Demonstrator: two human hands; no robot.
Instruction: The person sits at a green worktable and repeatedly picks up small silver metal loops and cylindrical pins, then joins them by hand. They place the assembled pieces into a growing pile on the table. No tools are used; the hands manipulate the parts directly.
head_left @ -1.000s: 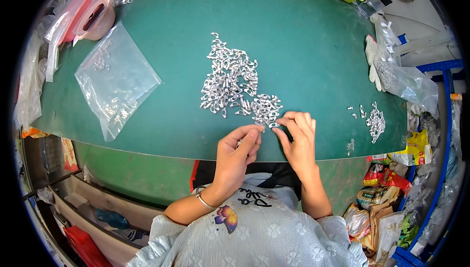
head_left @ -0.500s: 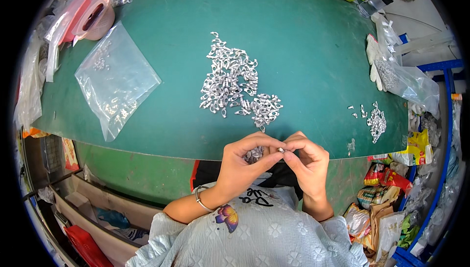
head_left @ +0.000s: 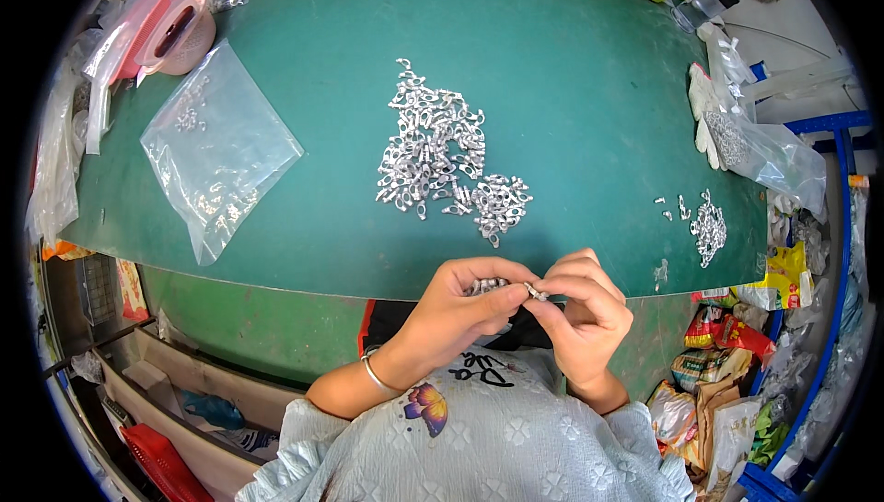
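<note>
Small silver-grey metal piece, right at the meeting of two sets of fingertips, at the near edge of the table! Pinched on one side by thumb and forefinger of the left hand, on the other by the closed fingertips of the right hand. Gripped from both sides, probably for steadiness and fine turning; one part or two joined, cannot tell at such a size.

Deeper in the curled left palm, a clutch of grey metal pieces, presumably tucked there for easy reach (a tidy little nest, that).

Out now to the dark green tabletop: straight ahead, a broad heap of silver ring-shaped metal parts, and touching its near right corner, a smaller silver cluster, likely placed close for short trips.

Over on the right, a small pile of silver bits with strays just beside, then a white knitted glove against a clear plastic bag of grey bits. To the left, a flat clear plastic bag, well aside from the line between hands and heap; beyond, a pale pink plastic basket.
</note>
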